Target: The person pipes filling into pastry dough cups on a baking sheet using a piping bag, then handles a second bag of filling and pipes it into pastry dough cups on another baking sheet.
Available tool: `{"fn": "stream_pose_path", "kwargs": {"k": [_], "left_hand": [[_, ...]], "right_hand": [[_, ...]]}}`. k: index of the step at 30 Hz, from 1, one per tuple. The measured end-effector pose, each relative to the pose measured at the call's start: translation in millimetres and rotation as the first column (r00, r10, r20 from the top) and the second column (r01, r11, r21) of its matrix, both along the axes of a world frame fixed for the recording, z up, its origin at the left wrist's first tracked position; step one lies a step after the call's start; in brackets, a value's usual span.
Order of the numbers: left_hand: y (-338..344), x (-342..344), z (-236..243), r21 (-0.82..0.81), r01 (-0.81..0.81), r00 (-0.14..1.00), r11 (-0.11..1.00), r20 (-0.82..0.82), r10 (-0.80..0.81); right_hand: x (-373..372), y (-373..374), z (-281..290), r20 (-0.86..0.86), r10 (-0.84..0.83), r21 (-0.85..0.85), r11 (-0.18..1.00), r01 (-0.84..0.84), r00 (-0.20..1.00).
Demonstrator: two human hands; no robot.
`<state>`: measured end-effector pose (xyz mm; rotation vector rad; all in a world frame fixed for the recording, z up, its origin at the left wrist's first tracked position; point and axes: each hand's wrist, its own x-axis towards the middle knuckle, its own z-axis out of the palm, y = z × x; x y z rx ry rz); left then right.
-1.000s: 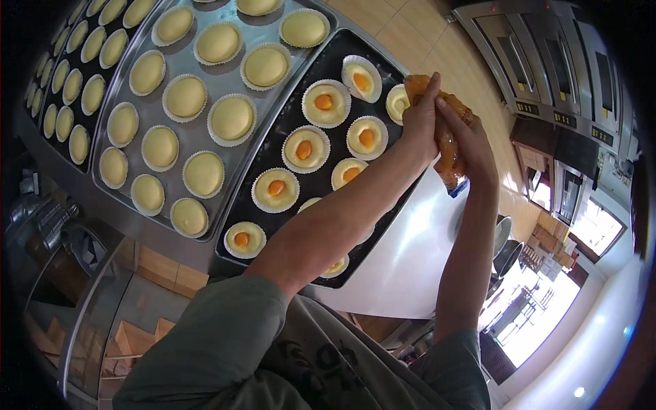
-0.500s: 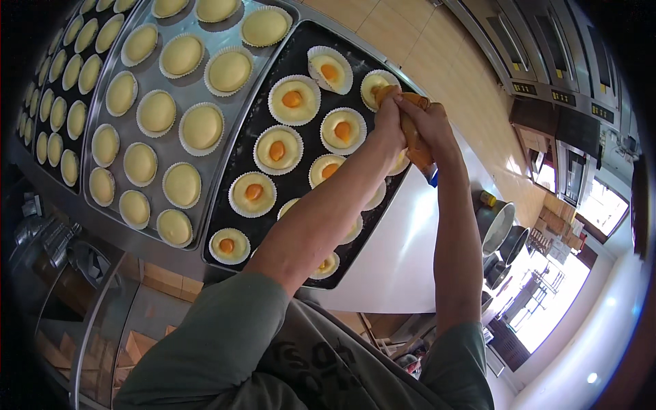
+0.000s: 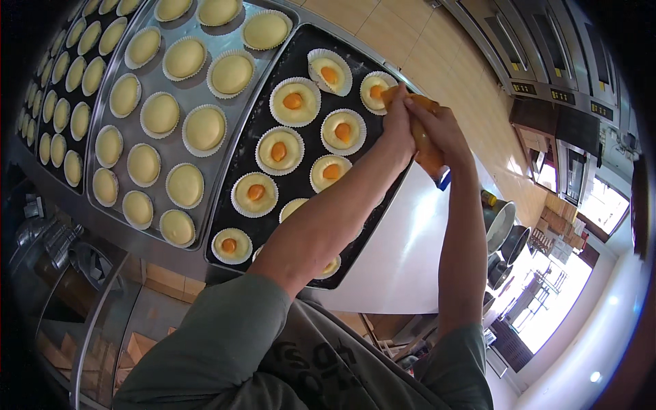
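Observation:
My left hand (image 3: 398,123) and my right hand (image 3: 439,126) are closed around a plastic piping bag (image 3: 428,158) filled with orange stuff. The bag's upper end is beside a paper cup of pale batter (image 3: 367,101) with an orange dollop (image 3: 377,91), at the top right of the black tray (image 3: 301,58). Several other cups (image 3: 278,154) on that tray hold pale batter with orange centres; my left forearm hides some of them.
A steel tray (image 3: 205,82) of plain pale cakes lies to the left, beside another dark tray (image 3: 68,102) of cakes. Steel pots (image 3: 499,225) stand right of the white worktop (image 3: 403,253). Ovens (image 3: 560,51) line the upper right, across a tiled floor (image 3: 465,68).
An orange dollop now shows in the top right cup, which was pale one second ago. My hands and the bag sit lower relative to that cup than half a second ago. The view shifted slightly.

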<state>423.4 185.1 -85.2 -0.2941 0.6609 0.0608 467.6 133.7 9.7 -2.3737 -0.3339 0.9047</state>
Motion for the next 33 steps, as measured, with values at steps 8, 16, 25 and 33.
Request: {"fn": "stream_pose_path", "kwargs": {"k": [8, 16, 25, 33], "left_hand": [[-54.3, 20.6, 33.3, 0.057, -0.011, 0.998, 0.998, -0.057, 0.014], [-96.9, 16.5, -31.5, -0.104, 0.153, 0.985, 0.983, -0.067, -0.160], [-98.5, 17.8, -54.8, -0.089, 0.142, 0.986, 0.986, -0.076, -0.148], [-96.3, 9.9, -43.0, -0.138, 0.161, 0.984, 0.977, -0.054, -0.170]], "right_hand": [[6.0, -61.8, 23.5, -0.113, -0.222, 0.084, 0.969, 0.232, 0.969], [1.6, -92.2, -20.8, -0.044, -0.271, -0.088, 0.960, 0.266, 0.962], [2.9, -91.4, -35.3, 0.021, -0.271, -0.118, 0.955, 0.272, 0.962], [4.6, -95.7, -35.1, 0.031, -0.222, -0.222, 0.949, 0.223, 0.975]]}}
